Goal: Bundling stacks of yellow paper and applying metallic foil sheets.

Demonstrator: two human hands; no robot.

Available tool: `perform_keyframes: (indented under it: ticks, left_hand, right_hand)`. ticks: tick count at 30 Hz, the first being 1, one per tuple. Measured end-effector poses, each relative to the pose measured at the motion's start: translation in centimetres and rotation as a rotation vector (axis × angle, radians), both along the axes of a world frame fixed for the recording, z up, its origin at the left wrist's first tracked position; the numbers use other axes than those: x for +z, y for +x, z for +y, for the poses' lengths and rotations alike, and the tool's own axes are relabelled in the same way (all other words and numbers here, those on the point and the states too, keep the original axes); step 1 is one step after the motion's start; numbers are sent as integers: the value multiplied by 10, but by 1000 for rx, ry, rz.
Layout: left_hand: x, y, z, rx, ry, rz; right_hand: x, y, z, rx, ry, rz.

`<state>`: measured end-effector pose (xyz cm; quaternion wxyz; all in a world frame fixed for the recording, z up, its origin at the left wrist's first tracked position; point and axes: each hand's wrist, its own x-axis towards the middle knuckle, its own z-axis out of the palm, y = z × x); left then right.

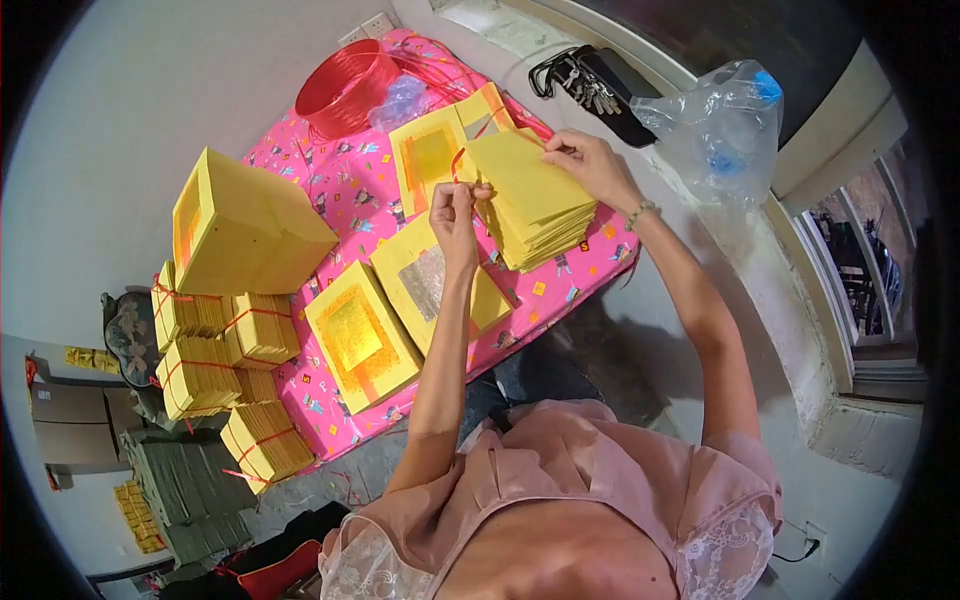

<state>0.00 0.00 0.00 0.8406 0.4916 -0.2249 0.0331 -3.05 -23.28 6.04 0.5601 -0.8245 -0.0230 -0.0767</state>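
A thick stack of yellow paper sheets [530, 195] stands on the table before me, its top sheets turned askew. My left hand [457, 215] is closed in a pinch at the stack's left side, holding a red plastic string [458, 162]. At the far right corner of the stack, my right hand [592, 168] is closed, fingertips together where red string reaches the paper; the fingers partly hide it. Beside my left forearm lie a yellow stack with a silver patch [422, 280] and one with a gold, orange-edged patch [352, 330]. Another gold-patched stack [428, 158] lies behind my left hand.
A red string coil [345, 88] sits at the table's far end on a pink patterned cloth [350, 210]. A tall yellow stack [250, 225] and several tied bundles [265, 440] stand left. A clear plastic bag [715, 130] and black pouch [625, 95] rest on the right ledge.
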Motion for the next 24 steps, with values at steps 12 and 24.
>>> perform_keyframes:
  ticks: [12,24]
  left_hand:
    - [60,5,-34,49,451,-89]
    - [76,-5,-61,217,1023,-229]
  right_hand:
    - [8,-12,19,-91,-92,-207]
    - [41,7,27,9,-374,-488]
